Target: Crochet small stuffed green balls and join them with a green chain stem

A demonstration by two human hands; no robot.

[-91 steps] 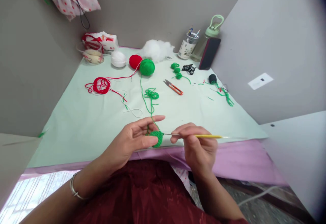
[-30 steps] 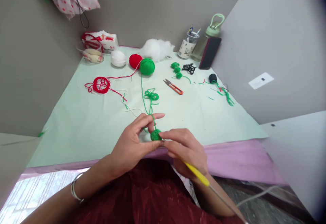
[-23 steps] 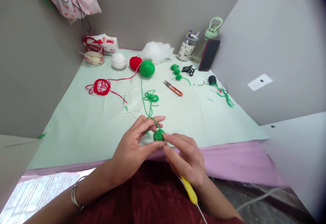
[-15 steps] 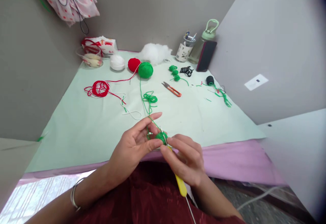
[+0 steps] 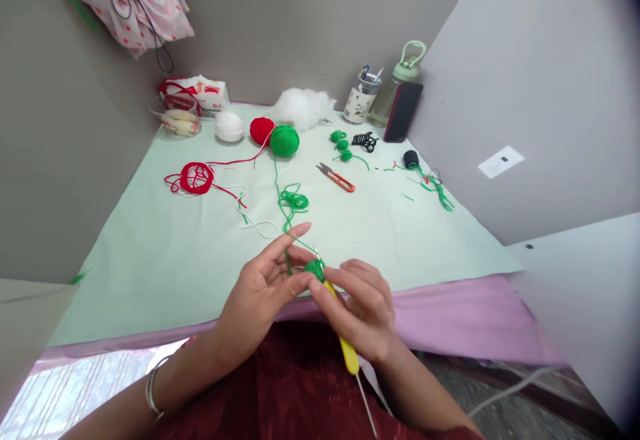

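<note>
My left hand [image 5: 260, 287] pinches a small green crochet piece [image 5: 315, 269] between thumb and fingers, its index finger stretched out with green yarn [image 5: 286, 217] running over it. My right hand [image 5: 363, 310] is closed round a yellow-handled crochet hook [image 5: 341, 347], whose metal tip pokes up through the green piece. Both hands hover over the near edge of the pale green table cover [image 5: 150, 247]. The yarn leads back to a green ball [image 5: 285, 141].
At the back lie a red yarn ball [image 5: 262, 130], a white ball [image 5: 229, 126], white stuffing [image 5: 303, 106], a tissue box [image 5: 197, 90], a pen cup [image 5: 360, 100], a bottle [image 5: 400, 87] and a phone [image 5: 402, 111]. Orange snips [image 5: 336, 177], loose red yarn [image 5: 193, 177], small green pieces [image 5: 343, 145].
My right hand swung the hook from pointing sideways to handle-down toward my lap and pushed the tip into the green piece. The left hand kept its grip.
</note>
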